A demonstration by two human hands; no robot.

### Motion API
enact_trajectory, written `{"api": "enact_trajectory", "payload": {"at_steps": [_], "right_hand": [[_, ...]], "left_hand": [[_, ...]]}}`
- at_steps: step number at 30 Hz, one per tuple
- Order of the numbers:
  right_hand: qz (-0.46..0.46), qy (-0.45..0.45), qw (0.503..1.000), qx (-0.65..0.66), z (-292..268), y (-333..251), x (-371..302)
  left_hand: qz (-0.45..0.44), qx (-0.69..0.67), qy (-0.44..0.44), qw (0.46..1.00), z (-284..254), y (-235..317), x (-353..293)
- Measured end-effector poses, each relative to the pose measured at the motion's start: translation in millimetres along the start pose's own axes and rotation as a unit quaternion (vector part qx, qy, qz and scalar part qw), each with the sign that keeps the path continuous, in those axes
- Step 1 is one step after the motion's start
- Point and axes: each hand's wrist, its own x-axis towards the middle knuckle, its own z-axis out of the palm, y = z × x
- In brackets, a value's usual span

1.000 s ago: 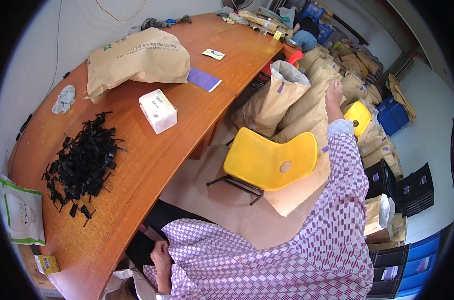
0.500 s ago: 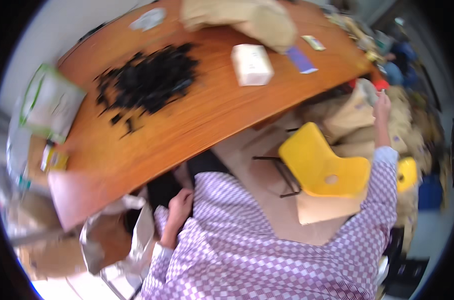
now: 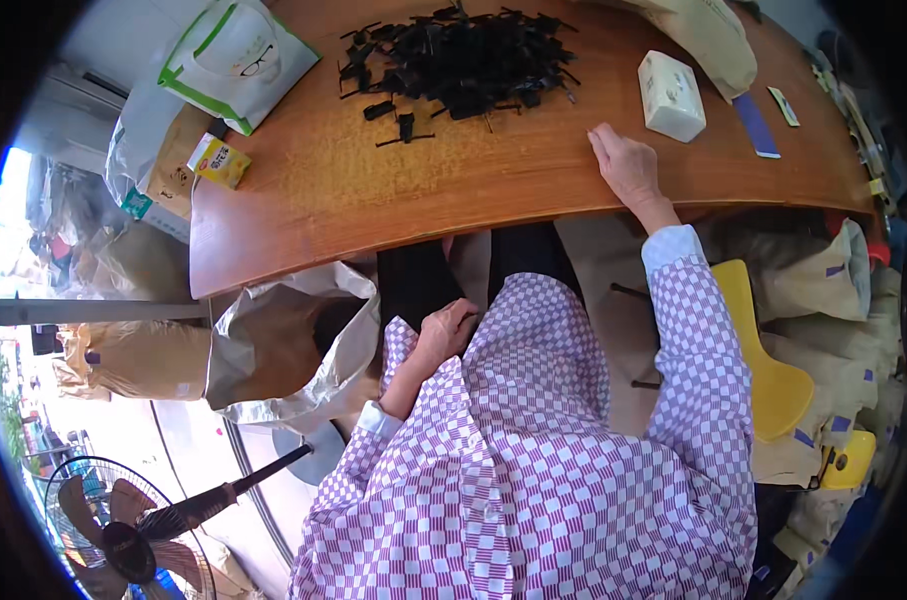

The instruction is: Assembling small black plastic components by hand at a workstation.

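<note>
Your right hand (image 3: 628,172) is over the front part of the brown wooden table (image 3: 533,182), with the fingertips directed toward the back of it; whether it touches the wood, the view does not make clear. The grip of this hand has bent fingers lying near each other, and I am not able to see if something small is between them. The pile of black plastic parts (image 3: 463,62) lies on the table, ahead and to the left of this hand, apart from it, and a few loose pieces are at its near side. To the right of the hand, near it, stands a white box-shaped packet (image 3: 671,97), and beyond that lies a flat purple booklet (image 3: 756,127). Your left hand (image 3: 441,335) rests on your lap, its fingers curled; what is inside this grip, if anything, is hidden. Beside it, on the left, is a silver-lined sack (image 3: 273,340). At the left end of the table there is a small yellow carton (image 3: 220,162).
</note>
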Motion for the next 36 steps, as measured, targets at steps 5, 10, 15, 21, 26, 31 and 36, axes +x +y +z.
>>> {"api": "enact_trajectory", "payload": {"at_steps": [5,10,15,21,26,31,36], "right_hand": [[-0.006,-0.001,0.998,-0.057,9,2,-2],[-0.008,0.019,0.998,-0.054,10,3,-2],[-0.01,0.018,0.998,-0.06,10,1,-4],[-0.01,0.025,0.998,-0.063,10,2,-6],[-0.011,0.028,0.997,-0.076,9,1,0],[0.016,0.004,0.998,-0.059,11,-2,-1],[0.025,0.006,0.997,-0.066,8,4,0]], "left_hand": [[-0.013,0.038,-0.011,0.999,1,-5,-1],[-0.002,0.045,-0.012,0.999,0,-3,-2],[-0.017,0.044,-0.014,0.999,-5,2,-5],[-0.006,0.071,-0.012,0.997,-2,1,-4],[0.0,0.021,-0.043,0.999,0,2,-2],[0.011,0.023,-0.04,0.999,2,3,-1],[0.008,0.024,-0.058,0.998,3,4,4]]}}
